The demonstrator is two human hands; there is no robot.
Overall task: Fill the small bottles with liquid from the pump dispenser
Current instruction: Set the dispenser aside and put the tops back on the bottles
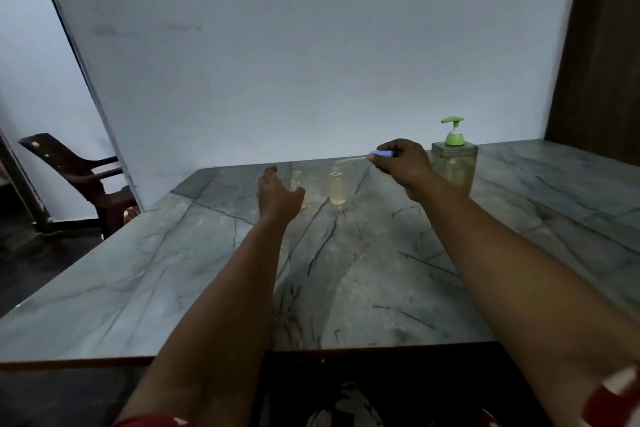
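Observation:
Two small clear bottles stand at the far middle of the marble table [346,270]. The right small bottle [338,188] holds pale yellow liquid and has no cap on. The left small bottle [296,180] is partly hidden behind my left hand [280,196], whose fingers are apart and curved beside it; I cannot tell whether they touch it. My right hand [401,163] pinches a dropper [363,157] by its blue bulb, its clear tip pointing left above the right bottle. The pump dispenser [454,163], clear with a green pump, stands behind my right hand.
A white wall runs just behind the table's far edge. A brown plastic chair [76,180] stands on the floor to the left. A dark wooden panel [599,45] rises at the far right. The table's near edge meets my lap.

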